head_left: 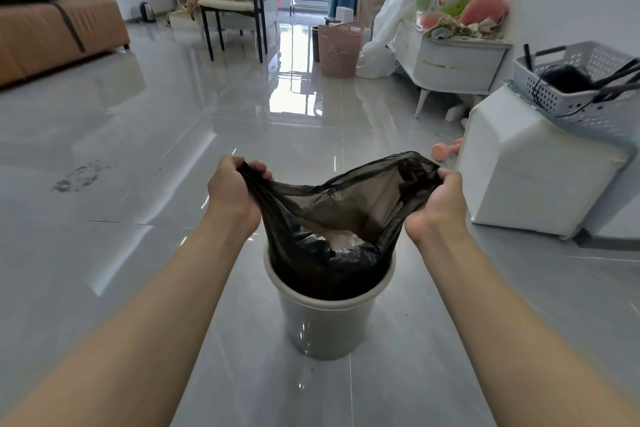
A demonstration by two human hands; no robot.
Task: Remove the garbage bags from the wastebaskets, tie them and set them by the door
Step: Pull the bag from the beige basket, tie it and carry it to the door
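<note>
- I can't see what fills the thin black plastic garbage bag (pixel 332 218); only a pale shape shows through its mouth.
- My fingertips vanish into the bunched rim on both sides.
- The tan leather sofa (pixel 52 28) is cut by the left edge.
- The grey perforated plastic basket (pixel 575 83) runs off the right edge.

A thin, semi-sheer black plastic bag (pixel 332 215), wrinkled and slightly shiny, sits in a smooth glossy grey plastic bin (pixel 327 319). The grey tile floor (pixel 138 149) is polished, mirror-glossy. At right, a perforated matt plastic basket (pixel 571 87); upper left, a tan leather-look sofa (pixel 52 28).
</note>
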